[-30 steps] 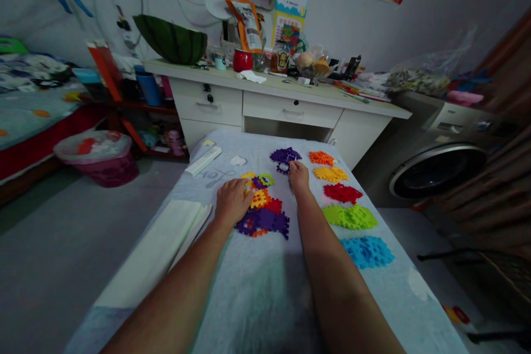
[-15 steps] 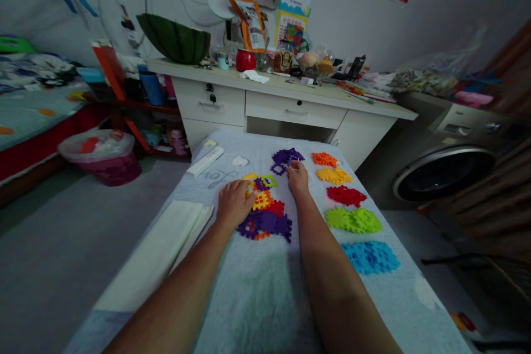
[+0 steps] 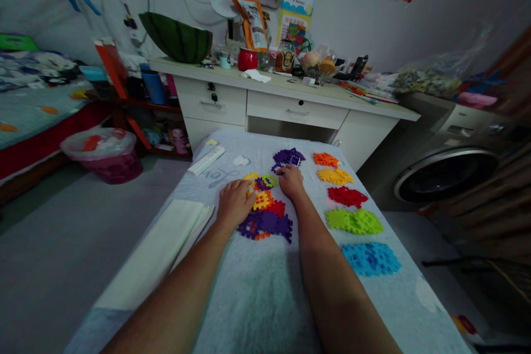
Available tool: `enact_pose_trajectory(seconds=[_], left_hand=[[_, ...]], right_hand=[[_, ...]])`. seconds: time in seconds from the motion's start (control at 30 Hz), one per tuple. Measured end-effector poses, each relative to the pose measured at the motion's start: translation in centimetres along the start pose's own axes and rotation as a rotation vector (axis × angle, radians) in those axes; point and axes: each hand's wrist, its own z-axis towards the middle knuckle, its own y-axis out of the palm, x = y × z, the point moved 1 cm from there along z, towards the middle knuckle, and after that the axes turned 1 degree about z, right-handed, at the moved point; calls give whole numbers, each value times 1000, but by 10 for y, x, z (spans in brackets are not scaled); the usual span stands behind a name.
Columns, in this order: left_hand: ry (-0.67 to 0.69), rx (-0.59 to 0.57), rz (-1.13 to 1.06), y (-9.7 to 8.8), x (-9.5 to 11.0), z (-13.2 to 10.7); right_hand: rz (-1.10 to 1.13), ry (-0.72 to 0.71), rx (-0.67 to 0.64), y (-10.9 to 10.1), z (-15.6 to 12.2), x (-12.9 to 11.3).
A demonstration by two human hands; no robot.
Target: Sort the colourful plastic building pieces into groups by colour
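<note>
The left hand point(image 3: 236, 202) lies beside the mixed pieces point(image 3: 269, 222). The right hand point(image 3: 291, 180) touches the far purple pile point(image 3: 289, 156).

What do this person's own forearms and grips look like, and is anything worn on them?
The left forearm and right forearm are bare, with no sleeve in view. The left grip and right grip are ungloved human hands. No watch, bracelet, cable or marking shows; small rings can't be ruled out at this size.
</note>
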Motion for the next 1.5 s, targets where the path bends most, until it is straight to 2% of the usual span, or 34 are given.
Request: enact_pose_trajectory(seconds=[0.2,0.43,0.53,0.63,0.8,0.97,1.03,1.17,1.23,1.37,1.5], left_hand=[[2,-12,-10,-3,2,-1],[-1,-16,-4,-2,1,-1],[3,-20,1,-2,1,-1],[1,-27,-3,-2,1,-1],[4,-31,-12,-4,2,-1],[3,-33,-23,-5,2,-2],[10,-27,-29,-5,3,-2],[18,-25,-31,-6,2,-1],[17,-28,-32,-6,2,-1],[9,-31,-31,-5,2,-1],[9,-29,-31,-4,2,-1]], right_hand=[[76,-32,38,2,7,3],[255,-168,231,6,14,12],[280,-145,335,6,19,17],[292,-102,369,8,23,21],[244,-43,283,6,19,20],[200,-58,239,-10,14,11],[194,-112,122,-17,13,6],[155,-274,-305,-24,8,-4],[94,-322,-403,-24,4,-7],[-37,-334,-373,-21,2,-10],[-17,-292,-343,-23,1,-11]])
